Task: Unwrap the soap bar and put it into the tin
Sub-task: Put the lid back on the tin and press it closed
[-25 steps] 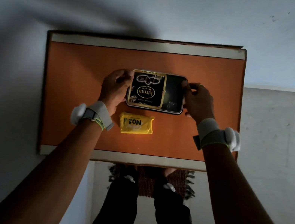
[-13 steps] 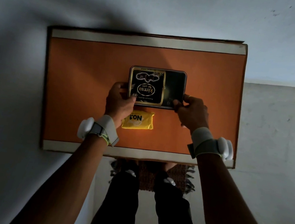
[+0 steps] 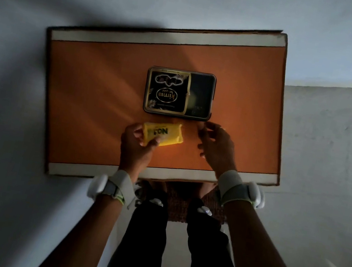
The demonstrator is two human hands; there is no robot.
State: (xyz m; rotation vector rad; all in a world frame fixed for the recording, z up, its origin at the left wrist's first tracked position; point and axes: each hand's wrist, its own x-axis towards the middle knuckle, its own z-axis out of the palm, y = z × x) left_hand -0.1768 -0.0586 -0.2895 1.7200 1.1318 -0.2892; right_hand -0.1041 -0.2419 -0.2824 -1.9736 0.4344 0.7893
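Observation:
A black and gold tin (image 3: 178, 93) lies flat in the middle of the orange table top (image 3: 98, 86), lid on. Just in front of it is the soap bar (image 3: 166, 133) in its yellow wrapper, printed "NO.1". My left hand (image 3: 137, 144) grips the wrapped bar at its left end, thumb on top. My right hand (image 3: 216, 146) hovers to the right of the bar, below the tin's near right corner, fingers apart and holding nothing.
The table is a low orange board with pale strips along its far and near edges (image 3: 116, 172). My legs in dark trousers (image 3: 173, 238) and a woven mat (image 3: 178, 206) are below the near edge. Grey floor and wall surround it.
Both hands let go of the tin and drew back toward me. My left hand took hold of the yellow soap bar; my right hand came off the tin and now hangs open.

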